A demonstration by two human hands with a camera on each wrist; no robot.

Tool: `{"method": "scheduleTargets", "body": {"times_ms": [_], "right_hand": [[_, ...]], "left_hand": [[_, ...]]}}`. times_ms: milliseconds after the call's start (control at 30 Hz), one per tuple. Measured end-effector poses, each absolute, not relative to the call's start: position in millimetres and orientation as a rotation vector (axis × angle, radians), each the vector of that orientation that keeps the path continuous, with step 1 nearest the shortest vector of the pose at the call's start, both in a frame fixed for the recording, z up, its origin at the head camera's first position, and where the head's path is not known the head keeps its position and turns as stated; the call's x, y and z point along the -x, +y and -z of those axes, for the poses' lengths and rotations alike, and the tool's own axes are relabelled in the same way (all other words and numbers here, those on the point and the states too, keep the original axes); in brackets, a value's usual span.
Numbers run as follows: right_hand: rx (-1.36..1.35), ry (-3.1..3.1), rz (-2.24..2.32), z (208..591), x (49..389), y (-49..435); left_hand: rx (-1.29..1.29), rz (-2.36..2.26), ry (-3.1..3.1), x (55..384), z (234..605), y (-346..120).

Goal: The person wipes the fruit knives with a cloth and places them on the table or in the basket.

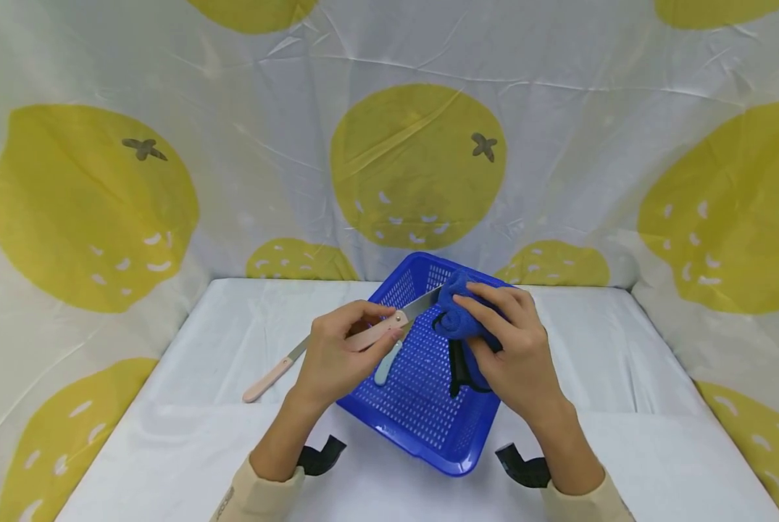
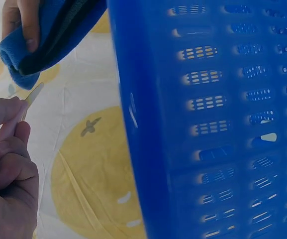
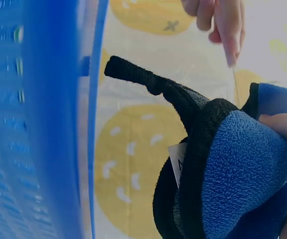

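My left hand (image 1: 333, 355) grips a knife by its pink handle (image 1: 369, 338), blade pointing up and to the right. The blade (image 1: 422, 303) runs into a folded blue towel (image 1: 457, 308) with black edging, which hides its tip. My right hand (image 1: 519, 341) holds the towel, fingers on top and thumb beneath. In the right wrist view the towel (image 3: 242, 169) shows a white tag and a dangling black strip. Both hands are above a blue plastic basket (image 1: 422, 413). Inside the basket lies a light-blue handle (image 1: 388, 364); its other end is partly hidden by my left hand.
Another knife with a pink handle (image 1: 268, 380) lies on the white-covered table (image 1: 187, 362) left of the basket, its blade partly behind my left hand. A lemon-print curtain (image 1: 559, 167) hangs behind and at both sides. Black curved pieces (image 1: 324, 457) stick out at my wrists.
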State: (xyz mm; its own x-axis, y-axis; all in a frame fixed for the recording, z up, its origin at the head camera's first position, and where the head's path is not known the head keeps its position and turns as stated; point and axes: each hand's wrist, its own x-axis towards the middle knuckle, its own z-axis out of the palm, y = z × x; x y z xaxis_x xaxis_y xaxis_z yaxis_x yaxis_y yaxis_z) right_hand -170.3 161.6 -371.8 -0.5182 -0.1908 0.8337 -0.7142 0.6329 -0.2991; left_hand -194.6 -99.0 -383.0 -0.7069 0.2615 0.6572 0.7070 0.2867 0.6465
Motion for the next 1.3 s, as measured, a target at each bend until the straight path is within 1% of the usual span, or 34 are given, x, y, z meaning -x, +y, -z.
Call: {"method": "scheduleTargets", "body": {"times_ms": [367,533,900,1300], "right_hand": [[-0.868,-2.097,-0.764,377.0,164.4,139.6],[-0.894,-2.136,-0.720,378.4,163.6,135.2],[-0.823,-2.140,-0.675,378.5,167.1,140.1],[-0.716,-2.146,-0.723,376.7,172.4,152.7]], "left_hand": [[0.965,1.247,-2.123,196.6,388.3,-97.2],[0.995,1.206,-2.119,194.7,387.9,-96.5],[1.012,1.209,-2.078,193.1,385.7,-95.4],[1.029,1.242,-2.071,189.9,382.6,-96.3]]}}
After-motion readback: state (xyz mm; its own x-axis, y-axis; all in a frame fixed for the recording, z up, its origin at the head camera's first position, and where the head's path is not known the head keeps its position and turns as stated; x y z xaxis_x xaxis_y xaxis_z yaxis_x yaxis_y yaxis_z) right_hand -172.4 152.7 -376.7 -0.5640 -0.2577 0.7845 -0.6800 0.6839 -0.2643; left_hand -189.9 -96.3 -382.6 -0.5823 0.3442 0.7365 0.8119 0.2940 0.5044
